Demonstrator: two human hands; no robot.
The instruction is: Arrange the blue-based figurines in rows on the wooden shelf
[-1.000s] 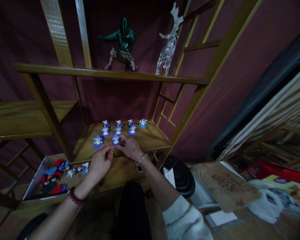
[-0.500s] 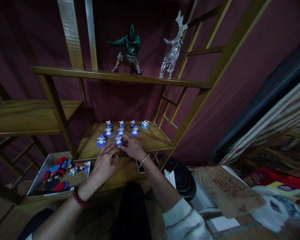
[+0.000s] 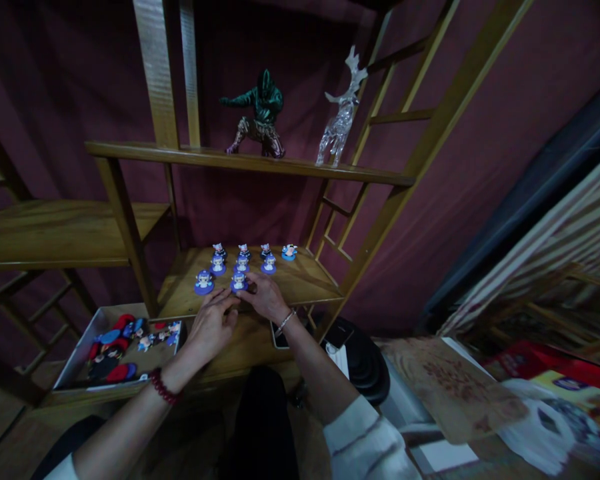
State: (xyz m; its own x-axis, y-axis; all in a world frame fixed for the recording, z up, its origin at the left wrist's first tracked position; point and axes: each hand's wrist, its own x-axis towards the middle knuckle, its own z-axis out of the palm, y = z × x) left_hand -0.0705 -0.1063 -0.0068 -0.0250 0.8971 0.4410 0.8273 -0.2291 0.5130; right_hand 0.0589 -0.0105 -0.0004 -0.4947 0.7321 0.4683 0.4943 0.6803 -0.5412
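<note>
A small purple-and-white figurine [image 3: 239, 281] on a round purple base stands at the front of the lower wooden shelf [image 3: 295, 283]. My right hand [image 3: 266, 298] has its thumb and fingers closed on the right side of that figurine. My left hand [image 3: 213, 325] rests at the shelf's front edge, fingers stretched out, their tips just below the figurine's base. A similar figurine [image 3: 204, 282] stands to the left in the same row. Behind are purple-based figurines [image 3: 243, 263], then a back row of dark-and-white ones [image 3: 244, 251] with a blue-based figurine [image 3: 289, 251] at its right end.
An open box [image 3: 153, 363] with several figurines and red and blue pieces sits at lower left. On the upper shelf [image 3: 300, 165] stand a green crouching statue [image 3: 263, 113] and a clear deer [image 3: 339, 123]. At right lie black round things [image 3: 367, 373] and a plastic bag [image 3: 540, 427].
The camera view has shifted slightly. Both hands stay at nearly the same place around the front figurine, and the figurines keep their positions.
</note>
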